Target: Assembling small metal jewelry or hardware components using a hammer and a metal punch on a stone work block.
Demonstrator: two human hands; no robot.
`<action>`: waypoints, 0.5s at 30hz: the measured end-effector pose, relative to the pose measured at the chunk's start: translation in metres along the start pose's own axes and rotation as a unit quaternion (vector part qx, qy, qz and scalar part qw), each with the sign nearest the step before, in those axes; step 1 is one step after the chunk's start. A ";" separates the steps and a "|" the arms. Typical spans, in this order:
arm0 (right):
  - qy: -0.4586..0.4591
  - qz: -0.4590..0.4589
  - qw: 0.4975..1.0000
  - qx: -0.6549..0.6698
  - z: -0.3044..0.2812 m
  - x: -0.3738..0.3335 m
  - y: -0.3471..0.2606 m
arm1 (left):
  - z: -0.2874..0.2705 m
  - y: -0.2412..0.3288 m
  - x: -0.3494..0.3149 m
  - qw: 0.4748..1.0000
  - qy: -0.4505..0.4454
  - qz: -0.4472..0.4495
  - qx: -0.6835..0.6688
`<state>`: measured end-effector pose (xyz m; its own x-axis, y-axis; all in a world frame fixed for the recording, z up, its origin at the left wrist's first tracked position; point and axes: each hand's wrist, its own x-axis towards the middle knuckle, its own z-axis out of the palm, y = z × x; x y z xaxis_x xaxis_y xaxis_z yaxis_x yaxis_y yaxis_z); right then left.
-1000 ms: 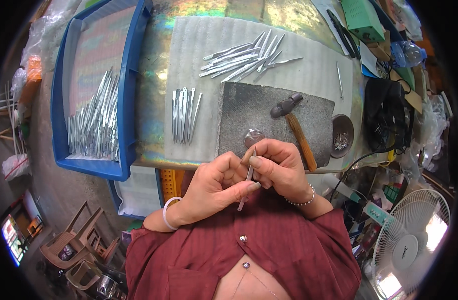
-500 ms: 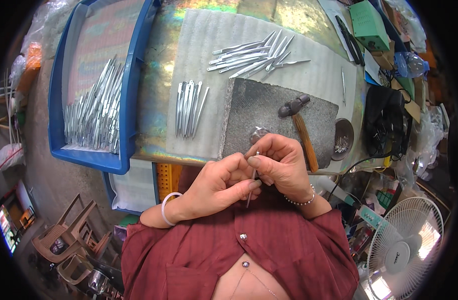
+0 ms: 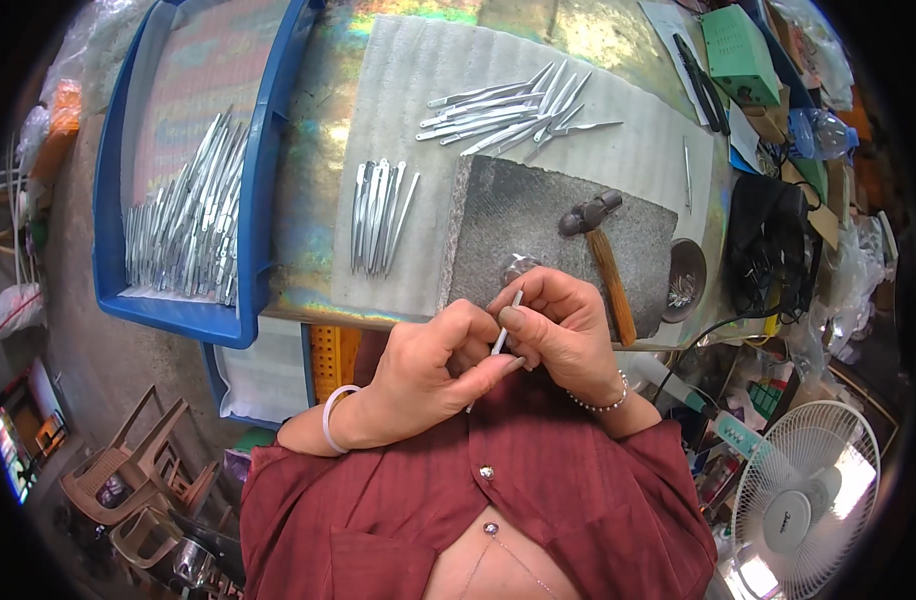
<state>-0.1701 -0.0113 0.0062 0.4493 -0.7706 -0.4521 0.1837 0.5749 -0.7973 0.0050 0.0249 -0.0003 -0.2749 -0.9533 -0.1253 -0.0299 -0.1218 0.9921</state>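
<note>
Both hands meet close to my chest, just below the table edge. My left hand [image 3: 433, 372] and my right hand [image 3: 561, 325] pinch one thin metal tweezer [image 3: 502, 337] between their fingertips; it stands nearly upright and most of its length is hidden by the fingers. Right above the hands lies a grey stone block [image 3: 538, 225] with a small round metal piece [image 3: 518, 267] at its near edge and a wooden-handled hammer [image 3: 603, 255]. Left of the block is a row of several tweezers [image 3: 378, 215] on a white mat [image 3: 428, 80].
A second fanned pile of tweezers [image 3: 508, 110] lies at the far part of the mat. A blue tray [image 3: 253, 200] at left holds many more. A small dark bowl [image 3: 686, 285], a black bag [image 3: 768, 245] and a green box [image 3: 743, 40] crowd the right; a fan [image 3: 803, 490] stands lower right.
The hands stay together on the tweezer; the fingers have shifted slightly along it and its upper tip now shows above the right fingers. The view has drifted a little.
</note>
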 end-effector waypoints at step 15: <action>-0.014 -0.010 0.999 0.037 -0.001 -0.004 -0.004 | -0.009 0.001 0.001 0.981 -0.079 -0.107 -0.143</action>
<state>-0.1734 -0.0111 0.0107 0.4684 -0.7753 -0.4237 0.2568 0.5783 -0.7743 0.0132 0.0214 0.0001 -0.4386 -0.8449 -0.3062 0.1614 -0.4092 0.8980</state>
